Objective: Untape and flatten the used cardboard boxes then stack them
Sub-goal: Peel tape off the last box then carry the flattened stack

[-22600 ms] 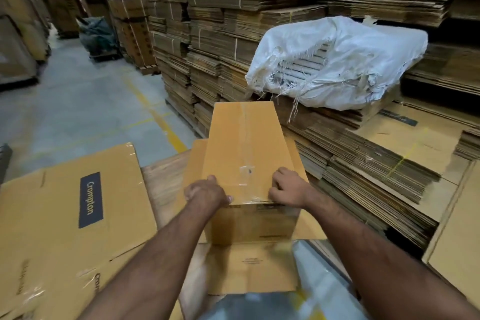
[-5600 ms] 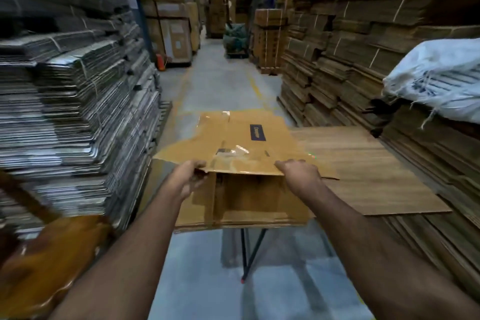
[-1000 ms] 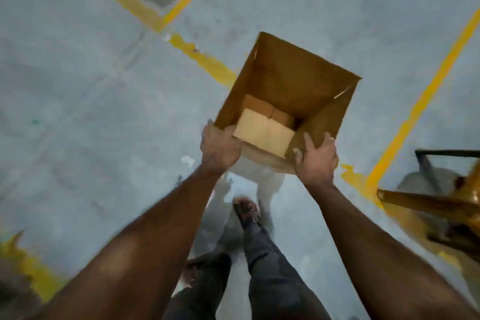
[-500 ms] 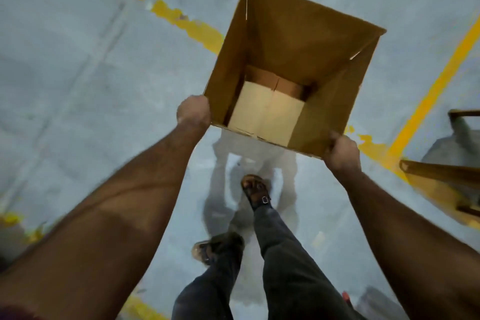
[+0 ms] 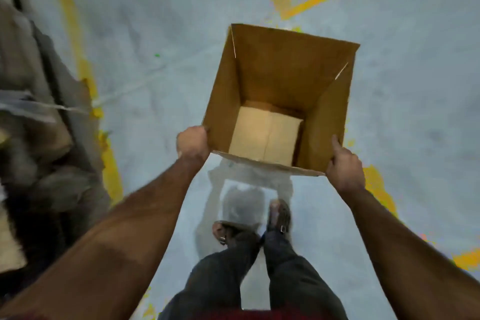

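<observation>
A pale grey concrete floor [image 5: 405,101] fills the view, crossed by worn yellow painted lines [image 5: 78,60] that run up the left side and meet at an angle near the top. Along the left edge stands a blurred stack of brown cardboard [image 5: 28,117]; its detail cannot be made out.

An open brown cardboard box [image 5: 283,78] is held in the air above the floor, its mouth towards the camera. Its bottom flaps are shut, meeting in a seam down the middle, and nothing lies inside. No print or label can be read on it.

The left hand [image 5: 192,142] grips the near left corner of the rim, fingers curled. The right hand [image 5: 343,163] grasps the near right corner, thumb up along the side wall.

Below are dark trousers [image 5: 259,273] and brown sandals [image 5: 279,215] on the floor.
</observation>
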Motion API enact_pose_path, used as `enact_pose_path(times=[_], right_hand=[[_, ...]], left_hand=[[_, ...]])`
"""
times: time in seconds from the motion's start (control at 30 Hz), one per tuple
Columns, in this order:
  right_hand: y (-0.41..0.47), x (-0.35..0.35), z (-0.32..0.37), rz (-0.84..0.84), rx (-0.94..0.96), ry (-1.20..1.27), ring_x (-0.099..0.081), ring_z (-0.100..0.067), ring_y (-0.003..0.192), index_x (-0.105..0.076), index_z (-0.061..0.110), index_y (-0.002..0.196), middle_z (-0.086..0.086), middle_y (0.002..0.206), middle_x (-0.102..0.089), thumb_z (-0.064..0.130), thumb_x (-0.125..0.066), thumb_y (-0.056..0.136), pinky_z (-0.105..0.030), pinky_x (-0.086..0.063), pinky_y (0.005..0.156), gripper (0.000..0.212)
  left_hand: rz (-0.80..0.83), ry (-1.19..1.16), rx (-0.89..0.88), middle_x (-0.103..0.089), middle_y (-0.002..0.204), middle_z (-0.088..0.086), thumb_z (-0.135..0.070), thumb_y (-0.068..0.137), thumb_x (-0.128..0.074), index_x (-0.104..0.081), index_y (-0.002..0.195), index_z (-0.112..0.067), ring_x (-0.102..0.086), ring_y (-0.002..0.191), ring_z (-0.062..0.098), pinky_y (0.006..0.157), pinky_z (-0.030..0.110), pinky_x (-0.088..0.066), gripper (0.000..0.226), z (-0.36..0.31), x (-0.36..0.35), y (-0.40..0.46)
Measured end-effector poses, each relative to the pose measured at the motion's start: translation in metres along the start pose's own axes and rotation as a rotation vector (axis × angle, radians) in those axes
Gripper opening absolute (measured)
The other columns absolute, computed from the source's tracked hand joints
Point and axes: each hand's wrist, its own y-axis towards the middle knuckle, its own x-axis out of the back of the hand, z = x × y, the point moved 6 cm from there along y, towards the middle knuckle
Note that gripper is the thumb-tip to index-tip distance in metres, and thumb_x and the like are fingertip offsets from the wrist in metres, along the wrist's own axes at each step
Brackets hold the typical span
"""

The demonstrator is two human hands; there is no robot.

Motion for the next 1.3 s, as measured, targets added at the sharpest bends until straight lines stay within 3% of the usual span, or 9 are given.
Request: enact_pose_path(times=[0.17,0.33,0.53,0.63,0.8,0.93,1.13,1.3], right_hand=[[-0.002,-0.014,0.133,0.046,0.281,-0.148,-0.060,-0.046,0.097,-0.036,0.014,0.148,-0.026,0.106,-0.061,0.001,-0.044,0.089,-0.048,-0.049,0.077,0.060],[-0.032,-0.064,0.272,0.161,0.617,-0.281,-0.061,-0.045,0.096,-0.029,0.015,0.152,-0.025,0.110,-0.062,0.014,-0.047,0.095,-0.051,-0.052,0.082,0.060],[-0.091,-0.123,0.367,0.326,0.806,-0.426,-0.060,-0.041,0.107,-0.034,0.023,0.148,-0.018,0.124,-0.060,0.038,-0.048,0.097,-0.047,-0.050,0.091,0.055],[-0.125,-0.158,0.408,0.399,0.955,-0.518,-0.059,-0.042,0.110,-0.036,0.017,0.148,-0.020,0.128,-0.059,0.029,-0.048,0.099,-0.048,-0.048,0.095,0.052],[-0.175,-0.209,0.448,0.526,1.197,-0.715,-0.058,-0.038,0.113,-0.027,0.018,0.154,-0.019,0.132,-0.057,0.022,-0.048,0.100,-0.049,-0.047,0.100,0.058],[-0.220,-0.238,0.478,0.601,1.472,-0.963,-0.057,-0.039,0.113,-0.023,0.016,0.156,-0.021,0.129,-0.057,0.015,-0.051,0.096,-0.043,-0.047,0.096,0.067],[-0.309,-0.248,0.492,0.656,1.862,-0.924,-0.063,-0.041,0.094,-0.051,0.015,0.137,-0.023,0.104,-0.067,0.002,-0.049,0.087,-0.043,-0.051,0.078,0.052],[-0.386,-0.231,0.491,0.742,2.072,-0.908,-0.064,-0.038,0.097,-0.052,0.020,0.141,-0.020,0.112,-0.068,0.006,-0.047,0.094,-0.042,-0.053,0.080,0.049]], left_hand=[[-0.092,-0.201,0.278,-0.069,0.114,0.012,-0.012,0.089,-0.047,-0.066,0.118,-0.022,-0.064,0.104,0.034,0.085,0.036,-0.051,0.036,0.143,-0.009,-0.058],[-0.049,-0.365,0.591,-0.066,0.118,0.013,-0.011,0.089,-0.049,-0.064,0.123,-0.022,-0.062,0.108,0.032,0.088,0.036,-0.049,0.039,0.269,-0.058,-0.142],[-0.021,-0.495,0.860,-0.066,0.120,0.005,-0.012,0.088,-0.054,-0.060,0.127,-0.029,-0.064,0.109,0.028,0.086,0.033,-0.049,0.043,0.329,-0.132,-0.240],[-0.010,-0.551,1.066,-0.069,0.113,0.005,-0.016,0.092,-0.051,-0.063,0.123,-0.025,-0.066,0.104,0.027,0.083,0.033,-0.050,0.035,0.345,-0.166,-0.294],[0.035,-0.770,1.363,-0.068,0.114,0.006,-0.017,0.088,-0.055,-0.065,0.116,-0.023,-0.065,0.107,0.028,0.087,0.034,-0.049,0.031,0.330,-0.207,-0.384],[0.010,-0.949,1.710,-0.069,0.109,0.010,-0.019,0.086,-0.055,-0.065,0.108,-0.021,-0.065,0.103,0.032,0.080,0.035,-0.050,0.024,0.280,-0.222,-0.451],[-0.223,-1.013,2.214,-0.067,0.120,0.010,-0.008,0.087,-0.047,-0.062,0.127,-0.034,-0.063,0.107,0.034,0.089,0.037,-0.051,0.050,0.173,-0.208,-0.528],[-0.414,-1.017,2.456,-0.062,0.129,0.009,-0.008,0.093,-0.044,-0.056,0.134,-0.033,-0.059,0.114,0.033,0.094,0.038,-0.048,0.050,0.104,-0.166,-0.580]])
